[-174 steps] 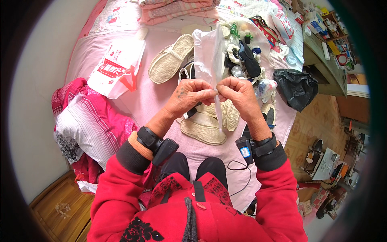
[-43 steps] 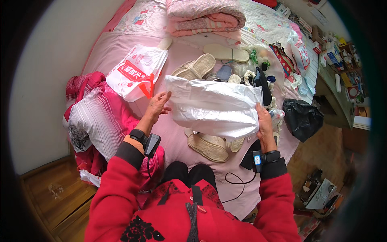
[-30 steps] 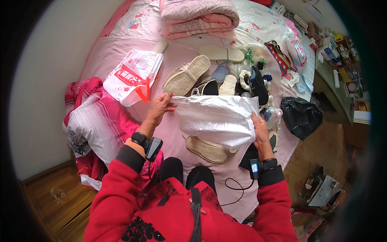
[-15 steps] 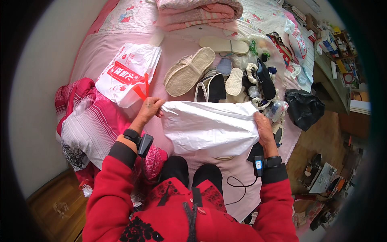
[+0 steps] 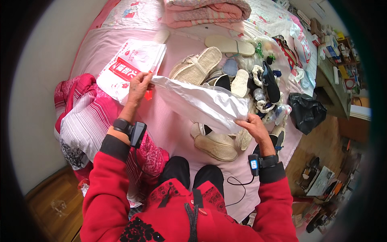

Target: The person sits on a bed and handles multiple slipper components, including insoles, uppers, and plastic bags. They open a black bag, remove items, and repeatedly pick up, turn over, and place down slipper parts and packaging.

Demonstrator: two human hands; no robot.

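A white plastic bag (image 5: 197, 99) is stretched slantwise between my hands above the bed. My left hand (image 5: 140, 85) is closed on its upper left corner, beside a white and red printed bag (image 5: 133, 66) lying flat. My right hand (image 5: 254, 124) pinches the lower right end, its thumb on top. Under and beyond the stretched bag lie tied cream soles (image 5: 196, 66), a dark cloth shoe (image 5: 270, 84) and a small pale insole (image 5: 240, 83). Nearer to me, below the bag, rests a beige slipper-like sole (image 5: 215, 147).
Pink and white striped cloth (image 5: 96, 117) is heaped at the left. A black plastic bag (image 5: 307, 113) sits at the bed's right edge. At the top lies a folded pink quilt (image 5: 207, 14). A cluttered desk (image 5: 334, 76) stands to the right.
The white bag has tilted and narrowed; my left hand rose up and to the left, while my right hand shifted slightly down and left. Soles beneath it have come into view.
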